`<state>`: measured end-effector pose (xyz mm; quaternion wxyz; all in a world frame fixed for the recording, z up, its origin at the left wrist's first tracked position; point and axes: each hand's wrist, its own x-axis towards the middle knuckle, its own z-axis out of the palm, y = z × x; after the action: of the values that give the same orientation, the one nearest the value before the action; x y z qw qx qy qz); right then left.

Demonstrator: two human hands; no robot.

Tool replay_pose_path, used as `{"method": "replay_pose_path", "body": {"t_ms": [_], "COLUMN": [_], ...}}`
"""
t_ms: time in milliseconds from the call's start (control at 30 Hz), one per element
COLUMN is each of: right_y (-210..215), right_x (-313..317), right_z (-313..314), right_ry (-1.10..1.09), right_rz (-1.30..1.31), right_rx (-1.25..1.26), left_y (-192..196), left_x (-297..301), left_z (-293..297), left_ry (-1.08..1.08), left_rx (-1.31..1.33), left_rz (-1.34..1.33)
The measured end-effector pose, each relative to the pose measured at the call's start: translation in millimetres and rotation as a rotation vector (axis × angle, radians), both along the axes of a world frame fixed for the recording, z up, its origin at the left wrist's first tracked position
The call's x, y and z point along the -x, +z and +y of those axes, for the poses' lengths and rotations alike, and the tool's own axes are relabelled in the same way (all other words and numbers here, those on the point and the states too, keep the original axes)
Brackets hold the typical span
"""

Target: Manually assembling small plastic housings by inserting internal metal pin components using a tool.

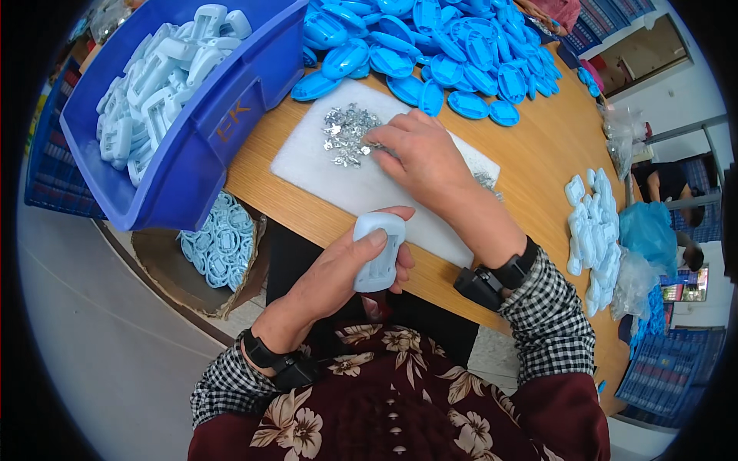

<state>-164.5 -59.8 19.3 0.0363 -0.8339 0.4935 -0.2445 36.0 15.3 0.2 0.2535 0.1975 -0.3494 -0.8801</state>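
- here, a pale blue plastic housing (379,252) is held upright in the left hand (346,273) just below the centre of the frame, the fingers curled around it and the thumb pressed against its near side.
- the right hand (419,157) is laid palm down at the centre of the frame, its fingertips (378,140) bent into a heap of small silver metal clips (350,134); whether a clip is pinched between them cannot be told.
- the clips are spread on a white foam pad (346,180), which is set on a wooden table (538,169).
- a mound of bright blue oval shells (430,46) is piled along the top of the frame, touching the far edge of the pad.
- a dark blue bin (207,123) filled with pale blue housings is tilted at the upper left, its lip resting against the table edge.
- a cardboard box (165,265) of pale blue round parts is seen below the bin, at the left.
- a row of pale blue pieces (592,230) is laid out at the right, beside clear plastic bags (634,280).
- black wrist bands and checked cuffs are worn on both forearms.
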Motion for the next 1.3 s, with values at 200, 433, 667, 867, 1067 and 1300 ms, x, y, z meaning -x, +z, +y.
{"method": "replay_pose_path", "body": {"t_ms": [200, 433, 667, 867, 1067, 1300], "right_y": [13, 28, 9, 20, 16, 19], "right_x": [-4, 21, 27, 33, 53, 50], "right_z": [7, 38, 16, 38, 63, 70], "right_ry": [0.012, -0.204, -0.214, -0.277, -0.336, -0.392], "right_rz": [0.204, 0.083, 0.142, 0.035, 0.087, -0.022], "right_rx": [-0.136, -0.305, -0.119, -0.391, -0.268, -0.307], "left_y": [-11, -17, -16, -15, -15, -14], "left_x": [-15, -20, -20, -20, -17, -15], "left_z": [-7, -12, -16, -14, -15, -14], "left_ry": [-0.041, -0.079, -0.105, -0.102, -0.093, -0.073], "left_rx": [0.014, 0.012, 0.041, 0.045, 0.016, -0.002], "left_rz": [-0.028, -0.018, -0.050, -0.059, -0.048, -0.056]}}
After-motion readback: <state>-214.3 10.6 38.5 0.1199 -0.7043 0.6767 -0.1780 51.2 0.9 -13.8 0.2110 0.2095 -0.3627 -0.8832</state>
